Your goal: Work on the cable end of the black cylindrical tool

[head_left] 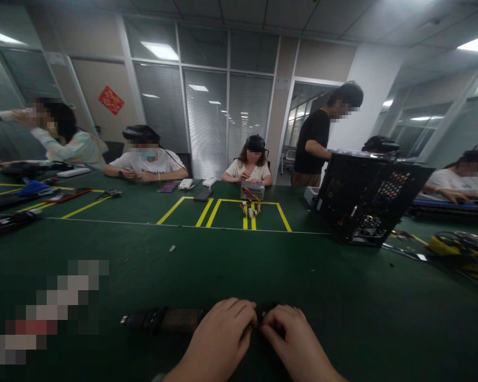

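On the green table lies a dark cylindrical tool (pixel 179 320) with a silver tip at its left end, a ribbed black collar and a brownish body. It looks like an electric screwdriver, though its right part is covered. My left hand (pixel 227 334) is closed over that covered part, fingers curled down. Close beside it, my right hand (pixel 289 331) pinches with thumb and fingers; what it holds is hidden. Something black (pixel 270 306) shows just behind the right fingers. The fingertips of both hands nearly meet.
A black computer case (pixel 376 199) stands at the right, near yellow and black cables (pixel 454 246). Across the table, a person handles a power supply (pixel 253 189) with coloured wires. Yellow tape (pixel 283 217) marks the surface. Tools and a clamp (pixel 110 193) lie left; several other people are around.
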`<state>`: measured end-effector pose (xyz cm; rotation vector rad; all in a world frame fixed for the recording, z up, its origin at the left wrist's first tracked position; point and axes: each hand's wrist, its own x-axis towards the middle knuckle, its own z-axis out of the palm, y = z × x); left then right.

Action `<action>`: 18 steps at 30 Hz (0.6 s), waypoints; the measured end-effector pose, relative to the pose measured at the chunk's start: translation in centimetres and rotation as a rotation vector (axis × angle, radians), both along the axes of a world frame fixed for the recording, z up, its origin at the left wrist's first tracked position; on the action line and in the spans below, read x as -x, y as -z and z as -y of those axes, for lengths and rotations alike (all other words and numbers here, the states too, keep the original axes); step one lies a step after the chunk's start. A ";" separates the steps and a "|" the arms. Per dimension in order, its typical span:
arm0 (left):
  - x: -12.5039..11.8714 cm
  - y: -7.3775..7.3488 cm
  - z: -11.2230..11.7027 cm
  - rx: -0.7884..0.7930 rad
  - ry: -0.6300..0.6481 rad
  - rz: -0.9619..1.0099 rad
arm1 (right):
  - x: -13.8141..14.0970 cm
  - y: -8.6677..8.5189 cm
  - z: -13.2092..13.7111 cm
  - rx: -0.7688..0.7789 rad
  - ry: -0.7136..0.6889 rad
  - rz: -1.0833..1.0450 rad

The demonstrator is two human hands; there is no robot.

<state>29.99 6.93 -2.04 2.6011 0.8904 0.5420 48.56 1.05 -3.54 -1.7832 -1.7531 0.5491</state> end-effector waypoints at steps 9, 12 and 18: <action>0.0 0.3 -0.1 0.034 -0.020 0.008 | -0.1 -0.1 0.0 0.007 0.000 -0.005; 0.0 0.3 -0.1 0.023 0.004 0.005 | -0.1 -0.2 0.0 0.007 0.005 -0.002; 0.0 0.2 -0.1 0.020 0.015 0.019 | -0.1 -0.3 0.0 0.020 -0.008 -0.010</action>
